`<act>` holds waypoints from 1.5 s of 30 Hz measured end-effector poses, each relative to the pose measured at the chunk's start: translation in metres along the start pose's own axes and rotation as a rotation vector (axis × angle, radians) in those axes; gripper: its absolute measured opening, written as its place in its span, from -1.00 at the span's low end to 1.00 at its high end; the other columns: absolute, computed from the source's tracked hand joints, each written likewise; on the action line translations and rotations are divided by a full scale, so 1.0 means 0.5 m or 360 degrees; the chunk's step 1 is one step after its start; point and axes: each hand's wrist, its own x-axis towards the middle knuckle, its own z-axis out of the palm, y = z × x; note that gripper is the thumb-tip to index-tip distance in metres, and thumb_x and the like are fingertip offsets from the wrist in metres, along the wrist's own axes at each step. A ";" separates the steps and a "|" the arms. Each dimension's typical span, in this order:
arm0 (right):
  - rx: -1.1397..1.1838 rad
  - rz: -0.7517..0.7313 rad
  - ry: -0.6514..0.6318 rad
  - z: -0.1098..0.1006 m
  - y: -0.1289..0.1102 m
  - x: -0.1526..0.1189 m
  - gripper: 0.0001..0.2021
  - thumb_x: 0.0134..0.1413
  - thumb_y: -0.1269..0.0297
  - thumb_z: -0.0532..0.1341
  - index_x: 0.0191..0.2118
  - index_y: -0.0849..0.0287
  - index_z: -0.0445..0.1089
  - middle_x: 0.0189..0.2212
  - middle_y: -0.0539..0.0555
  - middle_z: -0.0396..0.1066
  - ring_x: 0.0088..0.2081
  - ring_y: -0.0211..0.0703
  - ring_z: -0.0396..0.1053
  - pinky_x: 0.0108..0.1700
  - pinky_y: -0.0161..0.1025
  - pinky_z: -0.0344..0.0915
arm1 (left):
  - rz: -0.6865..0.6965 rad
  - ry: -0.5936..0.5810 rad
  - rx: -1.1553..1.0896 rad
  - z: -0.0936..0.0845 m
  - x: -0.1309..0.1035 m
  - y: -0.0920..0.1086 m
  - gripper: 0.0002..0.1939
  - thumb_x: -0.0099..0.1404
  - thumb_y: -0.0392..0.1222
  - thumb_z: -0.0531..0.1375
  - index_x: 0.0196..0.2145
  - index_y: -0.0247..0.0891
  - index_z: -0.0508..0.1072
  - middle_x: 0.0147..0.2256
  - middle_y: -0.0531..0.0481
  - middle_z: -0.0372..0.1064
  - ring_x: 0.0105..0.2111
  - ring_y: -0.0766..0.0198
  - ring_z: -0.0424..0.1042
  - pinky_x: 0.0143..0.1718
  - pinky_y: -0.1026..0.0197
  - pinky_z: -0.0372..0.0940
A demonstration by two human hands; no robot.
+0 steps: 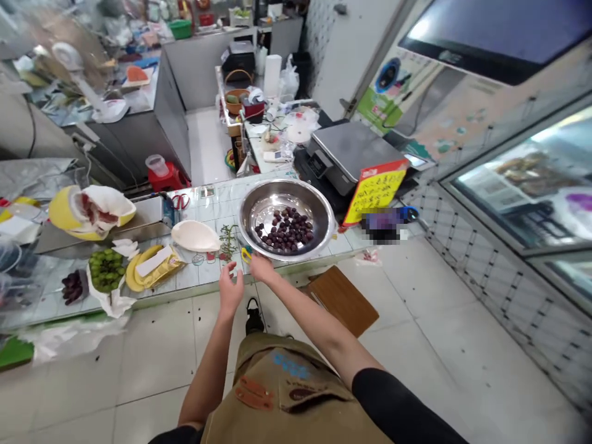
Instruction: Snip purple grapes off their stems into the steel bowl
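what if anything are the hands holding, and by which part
The right hand seems to hold a small yellow thing, gripped part unclear; the left hand appears empty.

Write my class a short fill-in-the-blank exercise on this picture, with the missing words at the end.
1. The yellow loop is nearest the person's ____ hand.
2. The bare green stem lies on the ____ side of the metal bowl in the picture.
3. The grapes in white wrapping are ____ in colour.

Missing words: right; left; green.
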 end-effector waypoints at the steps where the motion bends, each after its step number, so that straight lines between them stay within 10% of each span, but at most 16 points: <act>1: 0.0054 -0.0057 -0.0013 -0.010 0.014 -0.021 -0.67 0.44 0.16 0.33 0.19 0.18 0.50 0.20 0.21 0.50 0.17 0.06 0.50 0.24 0.14 0.45 | -0.0022 -0.0047 -0.0053 0.008 -0.020 0.011 -0.69 0.46 0.01 0.18 0.05 -0.19 0.45 0.08 -0.27 0.53 0.12 0.00 0.54 0.15 -0.08 0.47; 5: 0.0301 -0.0205 -0.0030 -0.063 0.155 -0.208 -0.82 0.42 0.26 0.28 -0.03 0.19 0.62 -0.03 0.16 0.65 0.00 -0.03 0.55 0.16 -0.10 0.39 | 0.0048 -0.0429 -0.0139 0.072 -0.087 0.072 -0.68 0.48 0.10 0.17 -0.02 -0.19 0.47 -0.05 -0.20 0.58 -0.03 0.06 0.60 0.10 -0.03 0.48; 11: 0.0542 0.0014 0.0052 -0.065 0.488 -0.758 -0.76 0.31 0.23 0.24 -0.28 0.19 0.65 -0.17 0.20 0.68 -0.11 0.02 0.58 0.06 -0.10 0.43 | 0.0228 -0.1114 -0.0114 0.295 -0.216 0.192 -0.63 0.36 0.14 0.27 -0.12 -0.22 0.52 -0.19 -0.14 0.62 -0.18 0.10 0.61 0.01 0.02 0.48; 15: 0.0603 0.0285 -0.0030 -0.014 0.630 -1.084 -0.60 0.40 0.24 0.15 0.15 0.19 0.65 0.28 0.33 0.51 0.30 0.15 0.47 0.35 0.00 0.33 | 0.0118 -0.1359 -0.0352 0.494 -0.381 0.293 -0.56 0.30 0.20 0.31 -0.13 -0.24 0.51 -0.20 -0.14 0.61 -0.17 0.13 0.61 0.03 0.03 0.49; 19: 0.0465 0.0878 -0.0003 0.036 0.709 -1.236 -0.30 0.28 0.48 0.15 0.51 0.14 0.31 0.62 0.33 -0.08 0.57 0.26 0.06 0.49 0.14 0.16 | 0.0109 -0.1650 -0.0492 0.669 -0.565 0.403 -0.55 0.29 0.21 0.33 -0.13 -0.24 0.49 -0.19 -0.14 0.60 -0.18 0.15 0.62 0.01 0.05 0.51; 28: 0.0605 0.1074 0.0290 -0.004 0.942 -1.284 -0.48 0.21 0.53 0.09 0.18 0.25 0.62 0.32 0.40 0.47 0.35 0.36 0.42 0.40 0.19 0.30 | 0.0263 -0.2204 -0.0249 0.982 -0.729 0.524 -0.53 0.31 0.19 0.32 -0.04 -0.23 0.51 -0.13 -0.17 0.59 -0.14 0.13 0.62 0.00 0.04 0.49; 32: 0.1012 0.0878 0.0985 -0.144 1.127 -1.341 -0.71 0.37 0.08 0.20 -0.04 0.03 0.64 0.10 0.26 0.63 0.15 0.27 0.55 0.28 0.14 0.42 | 0.0154 -0.2188 -0.0328 1.177 -0.748 0.528 -0.53 0.33 0.23 0.29 -0.07 -0.22 0.50 -0.16 -0.14 0.60 -0.19 0.18 0.61 0.00 0.05 0.48; 35: 0.1565 0.0979 0.1669 -0.309 1.285 -1.324 -0.58 0.18 -0.26 0.36 -0.34 0.03 0.51 -0.42 0.10 0.56 -0.33 0.09 0.51 -0.13 0.01 0.51 | 0.0111 -0.2150 -0.0365 1.337 -0.748 0.562 -0.52 0.31 0.25 0.30 -0.09 -0.23 0.51 -0.19 -0.12 0.60 -0.20 0.18 0.61 -0.01 0.04 0.48; 37: 0.2092 0.0980 0.1982 -0.432 1.377 -1.266 -0.45 -0.03 -0.40 0.44 -0.34 0.04 0.48 -0.44 0.06 0.54 -0.37 0.03 0.47 -0.16 -0.01 0.50 | 0.0101 -0.2110 -0.0390 1.436 -0.731 0.612 -0.52 0.30 0.24 0.31 -0.08 -0.23 0.52 -0.17 -0.13 0.61 -0.19 0.17 0.62 -0.02 0.05 0.48; 39: 0.2499 0.0896 0.1842 -0.542 1.450 -1.185 -0.31 -0.23 -0.53 0.44 -0.33 0.05 0.49 -0.38 0.13 0.59 -0.32 0.11 0.52 -0.12 0.06 0.53 | 0.0117 -0.2050 -0.0456 1.520 -0.699 0.679 -0.52 0.32 0.23 0.30 -0.06 -0.23 0.53 -0.14 -0.14 0.61 -0.17 0.16 0.63 -0.04 0.06 0.48; 45: 0.3158 0.0320 0.0292 -0.743 1.597 -0.988 -0.09 -0.02 -0.63 0.19 0.09 0.12 0.56 0.02 0.29 0.63 0.04 0.27 0.58 0.10 0.23 0.48 | 0.0269 -0.1728 -0.0491 1.690 -0.542 0.846 -0.59 0.35 0.16 0.33 -0.06 -0.22 0.55 -0.16 -0.12 0.63 -0.17 0.17 0.64 -0.05 0.10 0.50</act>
